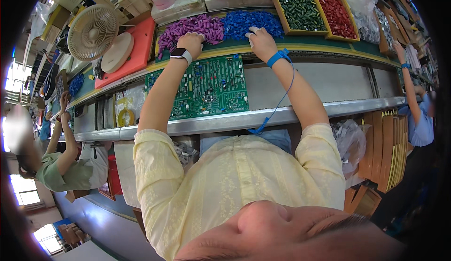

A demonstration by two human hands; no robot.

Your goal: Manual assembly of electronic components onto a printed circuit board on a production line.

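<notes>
A heap of small purple cylindrical components (211,27) lies on the bench, and my left hand (190,42) reaches into its near edge with the fingers curled. Whatever those fingers hold is hidden. At the near side of a heap of small blue components (239,22), my right hand (262,42) has its thumb and fingers drawn together; I cannot make out anything between them. Below both hands, a green circuit board (213,87) fitted with many parts rests on the rail, partly covered by my left forearm. A blue coiled cord runs from my right wristband (279,57).
Yellow-edged boxes of green components (299,8) and red components (334,14) stand at the back right. To the left are a fan (94,32) and an orange-red foam slab (143,42). A metal rail (291,112) edges the bench. Other people work at both sides.
</notes>
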